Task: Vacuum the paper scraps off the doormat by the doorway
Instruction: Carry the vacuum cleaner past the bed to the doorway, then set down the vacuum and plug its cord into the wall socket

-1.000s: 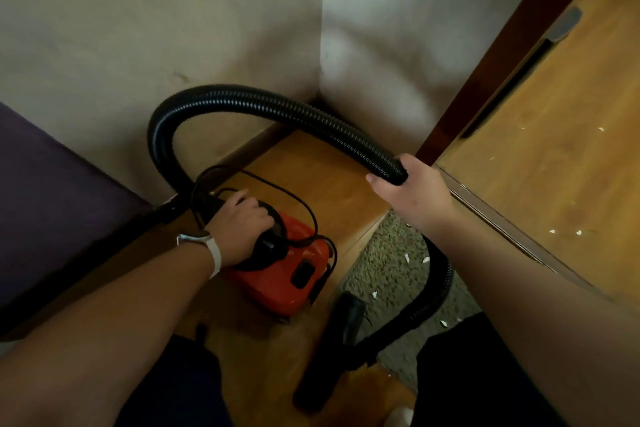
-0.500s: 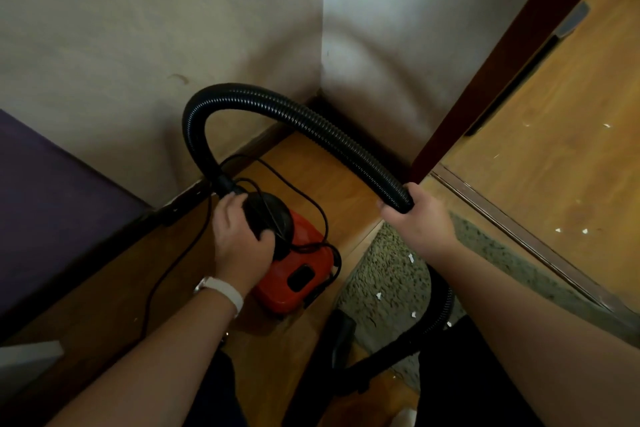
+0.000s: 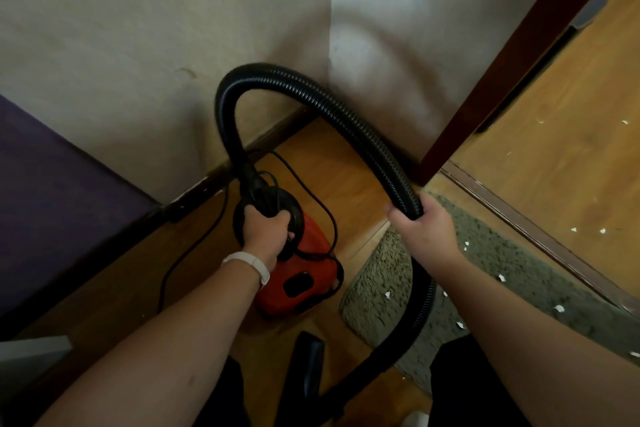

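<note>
Here, the left hand point(image 3: 265, 230) gripped the top of the red vacuum cleaner point(image 3: 313, 243); the right hand point(image 3: 420, 224) clutched its hose point(image 3: 346, 121)

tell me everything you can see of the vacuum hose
The vacuum hose is black, ribbed and looks like flexible plastic. It rises from the black top of the red vacuum cleaner, where the left hand grips, arches toward the wall corner and drops to the right hand, which grips it. Below that it curves over the doormat to a nozzle down by the floor.
</note>
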Tool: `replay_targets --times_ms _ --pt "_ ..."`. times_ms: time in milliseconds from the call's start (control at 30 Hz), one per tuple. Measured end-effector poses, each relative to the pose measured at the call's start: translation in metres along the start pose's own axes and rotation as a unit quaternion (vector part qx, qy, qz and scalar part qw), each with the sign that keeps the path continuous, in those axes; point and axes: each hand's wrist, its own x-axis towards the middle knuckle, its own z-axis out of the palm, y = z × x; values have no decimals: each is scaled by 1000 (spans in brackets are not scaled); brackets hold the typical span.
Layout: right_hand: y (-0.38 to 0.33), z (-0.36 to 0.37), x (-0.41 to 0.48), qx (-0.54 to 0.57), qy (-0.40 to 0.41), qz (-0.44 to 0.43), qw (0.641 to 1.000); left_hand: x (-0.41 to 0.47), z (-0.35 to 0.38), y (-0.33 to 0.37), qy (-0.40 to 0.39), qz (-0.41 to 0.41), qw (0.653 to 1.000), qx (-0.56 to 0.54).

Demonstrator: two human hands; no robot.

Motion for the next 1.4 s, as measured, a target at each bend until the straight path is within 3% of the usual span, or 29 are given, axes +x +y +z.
replay_targets --times_ms 167,333,633,800,967,1167,1233,1333,1400 --pt "-4 -5 4 45 46 19 998 -4 -4 1 -49 93 990 96" --pt "2 -10 8 44 54 18 997 15 -13 17 -63 133 973 180" --pt "13 -17 23 60 113 51 990 46 -11 29 -158 199 904 344" --pt "19 -17 20 9 54 49 997 56 -28 25 -116 192 901 371" --pt "13 -19 10 -9 34 54 998 42 -42 12 -104 229 873 418" --pt "-2 -23 -6 9 44 55 997 22 -62 9 -13 347 801 487" --pt "-9 -23 -10 14 56 43 997 15 -63 15 -11 334 828 450" --pt "-24 -25 -17 7 88 13 996 2 -63 23 -57 264 909 316" --pt "-34 -25 -22 5 114 -18 993 -4 -66 25 -90 238 932 258"
